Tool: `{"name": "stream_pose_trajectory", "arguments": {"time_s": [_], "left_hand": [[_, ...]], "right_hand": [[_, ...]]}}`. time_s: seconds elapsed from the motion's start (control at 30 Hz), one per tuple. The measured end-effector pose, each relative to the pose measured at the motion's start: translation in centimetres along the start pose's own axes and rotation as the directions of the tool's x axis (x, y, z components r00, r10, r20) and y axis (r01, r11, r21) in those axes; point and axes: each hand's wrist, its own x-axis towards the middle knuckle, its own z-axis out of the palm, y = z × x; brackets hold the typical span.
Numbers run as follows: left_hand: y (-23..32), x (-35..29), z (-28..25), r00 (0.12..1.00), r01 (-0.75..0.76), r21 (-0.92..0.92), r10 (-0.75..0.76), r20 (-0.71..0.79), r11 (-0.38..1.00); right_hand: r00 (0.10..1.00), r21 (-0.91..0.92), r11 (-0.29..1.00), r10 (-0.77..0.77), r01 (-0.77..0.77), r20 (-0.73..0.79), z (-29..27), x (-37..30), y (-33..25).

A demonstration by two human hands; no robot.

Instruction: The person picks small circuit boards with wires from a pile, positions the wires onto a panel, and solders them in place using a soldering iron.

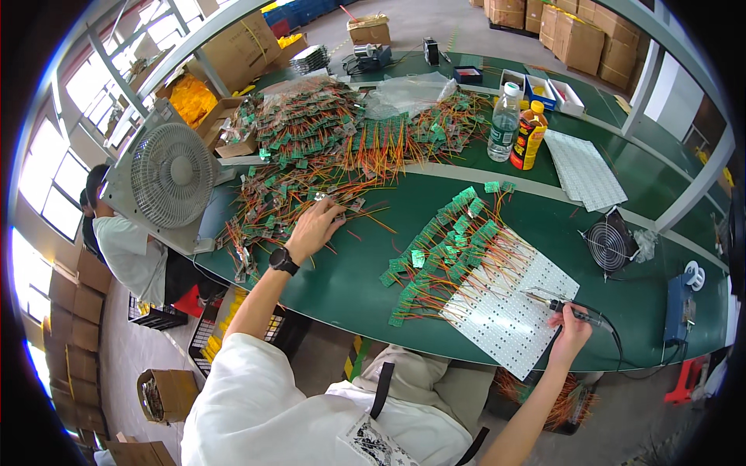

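Note:
My left hand, a watch on its wrist, reaches to the near edge of a large heap of small wired circuit boards. Its fingers are bent together among the boards and wires; what they grip is hidden. In my right hand a soldering iron with a black handle points left over a white panel dotted with rows of small marks. Green circuit boards lie in slanting rows beside the panel, their red and yellow wires reaching over its left part.
A fan stands left of the heap. Behind the panel are a water bottle, an orange-capped bottle and stacked white sheets. At right sit a small black fan and a blue soldering station. Another person sits at far left.

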Motion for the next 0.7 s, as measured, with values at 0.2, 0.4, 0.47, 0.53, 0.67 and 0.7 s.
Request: {"name": "stream_pose_trajectory", "arguments": {"time_s": [0.2, 0.4, 0.47, 0.53, 0.67, 0.7], "left_hand": [[-1.1, -1.3, -0.2, 0.989, 0.149, -0.297, -0.148, 0.025, 0.943], [0.9, -2.8, -0.6, 0.765, 0.642, -0.642, -0.391, 0.511, 0.418], [1.8, -3.8, -0.7, 0.762, 0.555, -0.826, -0.338, 0.552, -0.099], [2.5, -3.9, -1.1, 0.746, 0.555, -0.815, -0.335, 0.576, -0.166], [3.2, -3.9, -0.9, 0.747, 0.557, -0.818, -0.343, 0.569, -0.145], [3.5, -3.9, -0.9, 0.746, 0.560, -0.815, -0.336, 0.575, -0.149]], "right_hand": [[1.000, 0.004, 1.000, -0.018, 0.018, 0.018, 0.4, -0.2, -0.1], [1.000, -0.030, 1.000, -0.001, 0.001, 0.009, -0.2, -0.3, -0.1], [1.000, -0.030, 1.000, -0.004, 0.004, 0.013, -0.2, -0.2, 0.0], [1.000, -0.033, 0.999, -0.005, 0.006, 0.017, -0.1, -0.2, -0.1], [1.000, -0.025, 1.000, -0.012, 0.013, 0.014, -0.1, -0.2, -0.2], [1.000, -0.030, 1.000, -0.009, 0.010, 0.013, -0.2, -0.2, -0.2]]}}
